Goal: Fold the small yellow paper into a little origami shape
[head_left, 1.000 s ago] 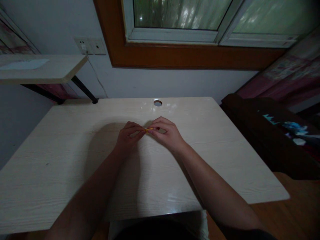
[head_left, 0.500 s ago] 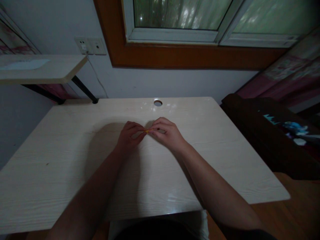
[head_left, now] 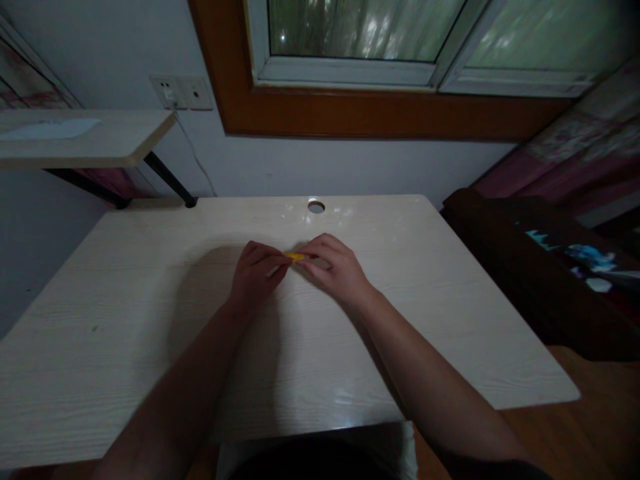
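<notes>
My left hand [head_left: 256, 272] and my right hand [head_left: 334, 268] meet over the middle of a pale wooden desk [head_left: 150, 320]. Both pinch a small yellow object [head_left: 295, 256] between their fingertips, one hand at each end. The object is thin and mostly hidden by my fingers, so I cannot make out what it is. The fingers of both hands are curled and pressed together.
A round cable hole [head_left: 315, 207] sits at the desk's far edge. A small side shelf [head_left: 100, 137] on dark legs stands at the back left below a wall socket [head_left: 181, 92]. Dark furniture [head_left: 530, 267] lies along the right. A window [head_left: 380, 33] is above.
The yellow object shows a little more between my fingertips now and sits slightly higher. My hands have barely shifted.
</notes>
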`<state>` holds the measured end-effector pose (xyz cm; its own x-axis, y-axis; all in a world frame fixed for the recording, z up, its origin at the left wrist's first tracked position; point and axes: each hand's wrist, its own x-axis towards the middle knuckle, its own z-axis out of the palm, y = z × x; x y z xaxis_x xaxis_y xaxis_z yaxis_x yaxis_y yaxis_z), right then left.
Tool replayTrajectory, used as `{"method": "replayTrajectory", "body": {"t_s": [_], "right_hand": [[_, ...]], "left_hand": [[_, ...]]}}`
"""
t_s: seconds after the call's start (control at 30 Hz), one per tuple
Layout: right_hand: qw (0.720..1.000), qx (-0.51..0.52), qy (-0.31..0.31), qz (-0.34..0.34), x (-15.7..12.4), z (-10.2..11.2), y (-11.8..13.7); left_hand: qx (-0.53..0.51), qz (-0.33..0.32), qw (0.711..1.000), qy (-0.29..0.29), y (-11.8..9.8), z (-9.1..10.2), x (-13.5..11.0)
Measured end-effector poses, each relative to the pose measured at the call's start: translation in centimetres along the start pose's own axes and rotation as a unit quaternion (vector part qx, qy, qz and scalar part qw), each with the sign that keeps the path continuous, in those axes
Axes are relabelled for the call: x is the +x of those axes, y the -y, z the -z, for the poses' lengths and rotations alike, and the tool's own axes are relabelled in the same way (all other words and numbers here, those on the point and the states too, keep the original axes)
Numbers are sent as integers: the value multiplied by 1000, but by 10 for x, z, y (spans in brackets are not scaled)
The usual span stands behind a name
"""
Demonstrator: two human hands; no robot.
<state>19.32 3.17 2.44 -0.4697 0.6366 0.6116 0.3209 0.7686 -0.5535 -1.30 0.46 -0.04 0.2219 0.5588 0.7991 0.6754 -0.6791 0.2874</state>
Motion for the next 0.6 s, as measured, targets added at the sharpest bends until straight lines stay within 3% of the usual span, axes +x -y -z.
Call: {"method": "replayTrajectory", "body": {"t_s": [0.27,0.47,0.6], "right_hand": [[975,143,-28,-167,-4,-18,2],[892,348,-46,-285,-3,-28,-4],[844,428,-62,-318,0,-30,0]], "left_hand": [[64,-40,997,-8,-4,4,-1],[76,-40,996,0,-1,4,-6],[80,-30,996,5,-1,5,-7]]}}
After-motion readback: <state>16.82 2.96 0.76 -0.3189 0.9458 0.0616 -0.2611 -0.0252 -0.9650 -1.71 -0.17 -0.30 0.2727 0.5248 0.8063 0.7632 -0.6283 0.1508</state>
